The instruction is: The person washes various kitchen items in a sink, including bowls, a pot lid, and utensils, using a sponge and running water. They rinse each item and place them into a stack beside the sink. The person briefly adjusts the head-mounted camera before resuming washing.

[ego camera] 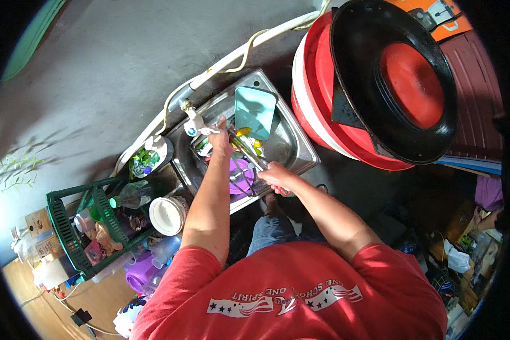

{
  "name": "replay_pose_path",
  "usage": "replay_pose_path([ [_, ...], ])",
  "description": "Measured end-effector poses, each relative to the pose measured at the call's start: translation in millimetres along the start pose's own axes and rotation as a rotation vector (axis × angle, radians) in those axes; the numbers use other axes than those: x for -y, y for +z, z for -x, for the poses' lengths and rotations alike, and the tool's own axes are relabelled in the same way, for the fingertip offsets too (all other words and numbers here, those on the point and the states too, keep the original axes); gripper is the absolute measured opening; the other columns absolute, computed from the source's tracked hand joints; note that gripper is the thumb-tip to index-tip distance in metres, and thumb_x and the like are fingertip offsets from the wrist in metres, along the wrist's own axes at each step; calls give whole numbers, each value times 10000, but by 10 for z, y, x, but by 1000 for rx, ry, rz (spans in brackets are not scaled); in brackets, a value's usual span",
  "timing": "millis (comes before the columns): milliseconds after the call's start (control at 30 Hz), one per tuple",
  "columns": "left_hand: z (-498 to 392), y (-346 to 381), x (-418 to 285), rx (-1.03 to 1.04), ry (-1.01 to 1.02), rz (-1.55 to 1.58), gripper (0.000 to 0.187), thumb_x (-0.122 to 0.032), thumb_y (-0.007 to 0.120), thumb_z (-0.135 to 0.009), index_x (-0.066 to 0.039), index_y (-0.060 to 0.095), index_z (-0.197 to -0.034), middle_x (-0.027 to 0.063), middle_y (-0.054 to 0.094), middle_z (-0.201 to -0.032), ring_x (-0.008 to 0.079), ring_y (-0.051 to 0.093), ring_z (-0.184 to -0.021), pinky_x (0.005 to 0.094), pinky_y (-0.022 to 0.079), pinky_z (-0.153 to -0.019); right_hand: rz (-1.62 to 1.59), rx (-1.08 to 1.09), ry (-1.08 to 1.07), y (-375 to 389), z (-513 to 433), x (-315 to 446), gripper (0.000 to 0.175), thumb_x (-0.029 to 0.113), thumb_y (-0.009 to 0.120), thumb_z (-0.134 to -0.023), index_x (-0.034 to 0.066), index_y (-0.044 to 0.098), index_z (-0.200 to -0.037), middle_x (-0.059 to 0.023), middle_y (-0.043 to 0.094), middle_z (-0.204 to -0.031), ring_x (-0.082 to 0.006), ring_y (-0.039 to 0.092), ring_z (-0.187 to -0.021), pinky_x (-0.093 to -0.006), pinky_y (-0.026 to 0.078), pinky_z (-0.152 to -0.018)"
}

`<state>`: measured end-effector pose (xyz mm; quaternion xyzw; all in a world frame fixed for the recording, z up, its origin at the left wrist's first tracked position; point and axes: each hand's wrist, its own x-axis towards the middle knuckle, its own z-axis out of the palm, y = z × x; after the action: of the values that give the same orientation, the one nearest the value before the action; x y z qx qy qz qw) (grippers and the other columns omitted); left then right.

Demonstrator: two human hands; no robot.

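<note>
My right hand [277, 175] is closed around the near end of a long metal utensil [251, 154] over the sink. Something red shows under those fingers; its exact kind is unclear. My left hand [221, 138] is at the utensil's far end, just under the white tap [192, 125]; whether its fingers grip anything is hidden. Below, the stainless steel sink [304, 157] holds a purple dish [241, 175], a wire rack-like piece and several small colourful items, partly covered by my arms. A pale turquoise tray [255, 112] leans in the sink's far side.
Right of the sink, a large black pan [355, 76] lies on red and white tubs [308, 97]. A green plastic crate [104, 208] with bottles and cups and a white bucket [166, 216] stand left. A white pipe [233, 59] runs along the wall.
</note>
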<state>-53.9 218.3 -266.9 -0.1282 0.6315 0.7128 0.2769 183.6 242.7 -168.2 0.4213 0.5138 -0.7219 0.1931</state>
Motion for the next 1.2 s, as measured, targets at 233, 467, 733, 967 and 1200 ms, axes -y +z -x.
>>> replay_pose_path([
  [233, 240, -155, -242, 363, -225, 35, 228, -214, 638, -986, -1, 573, -1029, 134, 671, -860, 270, 674, -725, 415, 572, -644, -472, 632, 262, -185, -94, 107, 307, 349, 567, -891, 186, 418, -678, 67, 352, -515, -59, 293, -366, -253, 226, -344],
  [467, 474, -142, -143, 349, -374, -74, 222, -236, 558, -1024, -20, 605, -1042, 97, 652, -818, 246, 675, -749, 438, 574, -659, -592, 676, 177, -169, -194, 144, 265, 356, 543, -897, 196, 455, -705, 66, 386, -501, -52, 327, -350, -244, 254, -318],
  [733, 253, -14, -277, 155, -234, 160, 185, -23, 593, -968, 8, 470, -1103, 132, 591, -912, 279, 645, -800, 433, 640, -634, -578, 669, 204, -95, -152, 215, 297, 339, 530, -910, 175, 424, -685, 77, 347, -486, -52, 300, -359, -239, 251, -330],
  [967, 570, -9, -19, 171, -100, 110, 441, 10, 600, -945, -114, 327, -1268, 139, 610, -999, 289, 668, -767, 400, 619, -681, -558, 733, 253, -149, -90, 97, 279, 316, 512, -911, 177, 414, -689, 81, 344, -495, -38, 293, -348, -230, 230, -318],
  [1200, -219, -282, -332, 603, -407, -137, 297, -348, 584, -1014, -70, 587, -907, 101, 658, -828, 231, 628, -734, 368, 519, -642, -657, 861, 363, -473, -204, -144, 296, 331, 495, -952, 168, 425, -714, 73, 364, -503, -30, 300, -342, -216, 255, -303],
])
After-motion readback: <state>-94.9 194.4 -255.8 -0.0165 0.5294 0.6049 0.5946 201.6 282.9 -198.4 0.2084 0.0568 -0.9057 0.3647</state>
